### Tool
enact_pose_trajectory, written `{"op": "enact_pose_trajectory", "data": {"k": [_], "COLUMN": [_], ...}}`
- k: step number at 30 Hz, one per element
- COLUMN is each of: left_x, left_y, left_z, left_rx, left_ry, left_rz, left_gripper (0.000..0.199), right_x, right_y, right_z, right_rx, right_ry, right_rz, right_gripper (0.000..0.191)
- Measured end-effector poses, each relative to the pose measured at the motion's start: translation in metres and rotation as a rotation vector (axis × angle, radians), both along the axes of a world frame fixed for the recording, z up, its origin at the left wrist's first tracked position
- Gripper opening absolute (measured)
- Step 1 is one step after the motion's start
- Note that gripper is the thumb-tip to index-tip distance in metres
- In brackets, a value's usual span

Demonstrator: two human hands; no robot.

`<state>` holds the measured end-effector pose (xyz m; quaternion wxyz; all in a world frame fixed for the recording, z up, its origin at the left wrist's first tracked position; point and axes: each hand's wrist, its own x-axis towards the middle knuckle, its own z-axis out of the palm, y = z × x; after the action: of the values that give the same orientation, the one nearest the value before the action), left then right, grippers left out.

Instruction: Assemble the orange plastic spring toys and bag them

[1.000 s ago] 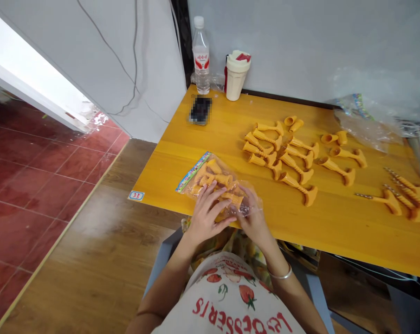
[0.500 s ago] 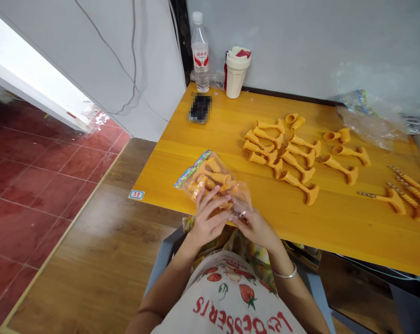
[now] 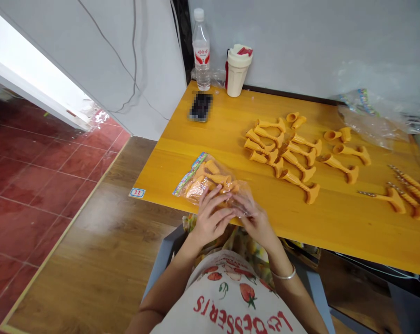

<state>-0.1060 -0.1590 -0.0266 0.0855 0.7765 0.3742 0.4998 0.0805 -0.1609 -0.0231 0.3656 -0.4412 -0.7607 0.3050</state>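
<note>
A clear plastic bag point(image 3: 210, 178) with a colourful header strip lies near the table's front edge, with several orange plastic pieces inside. My left hand point(image 3: 211, 215) grips the bag's near side, its fingers curved over the film. On the bag's right end, my right hand point(image 3: 253, 220) holds the crumpled plastic with bent fingers. The two hands nearly meet at the fingertips. To the right, several orange T-handled pieces point(image 3: 298, 162) with twisted shafts and cup-like ends lie in loose rows. Farther right are similar orange T-handles with metal spiral tips point(image 3: 392, 197).
At the back left stand a water bottle point(image 3: 202, 51) and a white lidded cup point(image 3: 238, 72), with a phone point(image 3: 200, 106) in front. Clear plastic packaging point(image 3: 373, 118) lies at the back right. A "33" label point(image 3: 137, 192) marks the table's left front corner.
The bag has shifted and flattened slightly under my hands, its header turning a little. My right fingers have moved slightly along its right end.
</note>
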Motion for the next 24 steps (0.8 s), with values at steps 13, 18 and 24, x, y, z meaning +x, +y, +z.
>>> {"op": "enact_pose_trajectory", "data": {"k": [13, 18, 24], "left_x": [-0.008, -0.007, -0.003], "left_y": [0.006, 0.006, 0.008], "left_z": [-0.01, -0.011, -0.008], "left_rx": [-0.04, -0.05, -0.125], "left_ry": [0.068, 0.089, 0.271], "left_rz": [0.038, 0.062, 0.113], "left_gripper": [0.036, 0.042, 0.09], "right_x": [0.004, 0.007, 0.002], "right_y": [-0.002, -0.004, 0.009], "right_z": [0.004, -0.004, -0.004], "right_rx": [-0.005, -0.014, 0.055], "right_ry": [-0.148, -0.215, -0.549], "right_rz": [-0.124, -0.319, -0.47], "right_gripper": [0.023, 0.025, 0.04]}}
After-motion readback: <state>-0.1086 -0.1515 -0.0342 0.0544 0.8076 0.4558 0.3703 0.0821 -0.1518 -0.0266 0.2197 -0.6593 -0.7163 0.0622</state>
